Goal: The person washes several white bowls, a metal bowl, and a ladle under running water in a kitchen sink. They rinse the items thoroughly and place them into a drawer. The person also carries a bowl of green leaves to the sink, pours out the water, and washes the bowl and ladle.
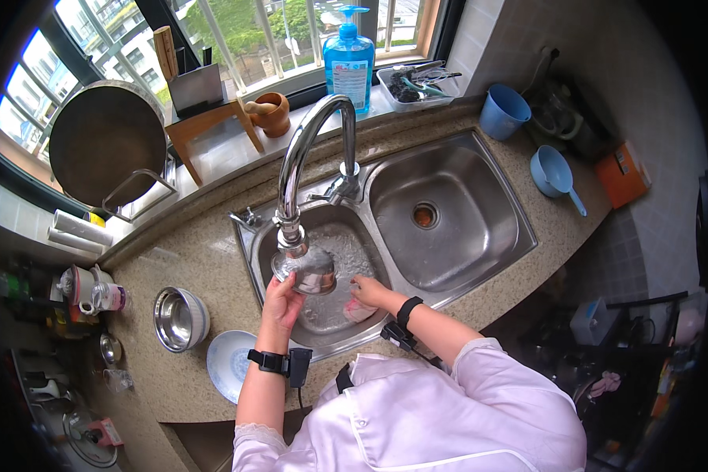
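My left hand (284,304) grips the rim of a shiny stainless steel bowl (315,274), thumb on its near side. The bowl is tilted beneath the spout of the chrome faucet (290,218), over the left sink basin (271,236). Rippling water covers the floor of that basin. My right hand (370,292) is low over the basin's right side, fingers bent. A wet, pink-and-white cloth (359,311) lies directly below it; whether the fingers hold the cloth is unclear.
Left of the sink stand nested bowls (180,318) and a blue-patterned white plate (231,363). The right basin (448,248) has a drain strainer. Beyond it are a blue bucket (503,112) and a blue dipper (550,171). A blue pump bottle (349,71) stands behind the faucet.
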`<state>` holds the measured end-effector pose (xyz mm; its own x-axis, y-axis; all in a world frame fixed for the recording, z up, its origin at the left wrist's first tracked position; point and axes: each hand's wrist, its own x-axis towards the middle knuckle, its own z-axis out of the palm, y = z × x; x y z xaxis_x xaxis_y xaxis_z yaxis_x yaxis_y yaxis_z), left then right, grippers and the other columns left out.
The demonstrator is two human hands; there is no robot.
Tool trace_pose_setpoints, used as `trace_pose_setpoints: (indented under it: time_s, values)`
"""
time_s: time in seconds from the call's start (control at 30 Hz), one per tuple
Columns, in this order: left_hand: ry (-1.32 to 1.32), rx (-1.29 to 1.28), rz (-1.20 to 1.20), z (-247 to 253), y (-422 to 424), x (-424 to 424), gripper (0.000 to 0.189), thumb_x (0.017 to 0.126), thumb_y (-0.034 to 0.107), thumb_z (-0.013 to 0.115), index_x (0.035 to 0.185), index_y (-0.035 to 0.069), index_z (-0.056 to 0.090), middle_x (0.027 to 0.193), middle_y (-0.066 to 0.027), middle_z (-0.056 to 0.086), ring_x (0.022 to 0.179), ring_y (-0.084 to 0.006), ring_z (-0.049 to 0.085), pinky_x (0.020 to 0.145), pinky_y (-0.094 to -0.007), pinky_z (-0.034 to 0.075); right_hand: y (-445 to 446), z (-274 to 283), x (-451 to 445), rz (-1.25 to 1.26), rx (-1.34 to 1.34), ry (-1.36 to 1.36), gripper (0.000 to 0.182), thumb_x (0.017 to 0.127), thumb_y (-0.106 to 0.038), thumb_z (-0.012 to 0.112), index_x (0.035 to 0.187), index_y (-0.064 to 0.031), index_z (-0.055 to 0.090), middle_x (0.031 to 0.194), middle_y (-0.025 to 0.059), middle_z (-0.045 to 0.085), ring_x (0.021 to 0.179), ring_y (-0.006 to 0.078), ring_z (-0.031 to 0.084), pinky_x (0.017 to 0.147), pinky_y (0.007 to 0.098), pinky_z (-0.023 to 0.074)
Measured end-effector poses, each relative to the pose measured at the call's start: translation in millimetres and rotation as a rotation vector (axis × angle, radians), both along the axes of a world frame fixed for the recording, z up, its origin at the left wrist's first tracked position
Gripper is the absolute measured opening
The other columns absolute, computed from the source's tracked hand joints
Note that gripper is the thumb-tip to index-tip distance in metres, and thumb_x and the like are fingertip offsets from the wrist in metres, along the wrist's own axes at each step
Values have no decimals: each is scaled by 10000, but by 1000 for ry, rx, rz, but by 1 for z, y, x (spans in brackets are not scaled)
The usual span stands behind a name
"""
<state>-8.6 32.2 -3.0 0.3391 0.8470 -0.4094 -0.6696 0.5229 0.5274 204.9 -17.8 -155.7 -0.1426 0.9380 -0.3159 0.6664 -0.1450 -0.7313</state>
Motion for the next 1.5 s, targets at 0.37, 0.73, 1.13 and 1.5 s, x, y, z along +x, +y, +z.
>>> trace_pose_setpoints:
  time_s: [0.37,0.73,1.13,1.5]
  values:
    - [359,142,-46,-10,33,23,328,806,-54,439,1118,18,511,1032,-105,601,903,-231,609,787,-341,496,83,108,25,-27,-13,317,232,853,-151,538,1019,10,562,872,95,626,809,158,581,728,295,462]
    - [1892,1017,-530,-10,-19,21,59,697,49,540,724,46,592,646,-164,599,647,-342,592,642,-432,471,142,129,-6,116,286,349,479,833,-149,545,1272,-15,408,1307,189,418,1242,302,371,1023,343,303]
    - [2038,1234,-257,-26,-31,-23,58,680,58,522,658,69,574,667,-83,586,774,-238,602,917,-457,400,163,129,-1,-32,-36,996,660,892,-118,484,1426,-94,98,1437,157,233,1313,204,266,1031,292,255]
    - [218,-301,-79,-45,-50,-40,207,869,23,508,1075,33,522,1050,-110,589,931,-270,587,894,-488,454,102,141,33,-160,-247,627,446,885,-142,501,1306,-76,371,1107,74,541,861,125,565,721,258,473]
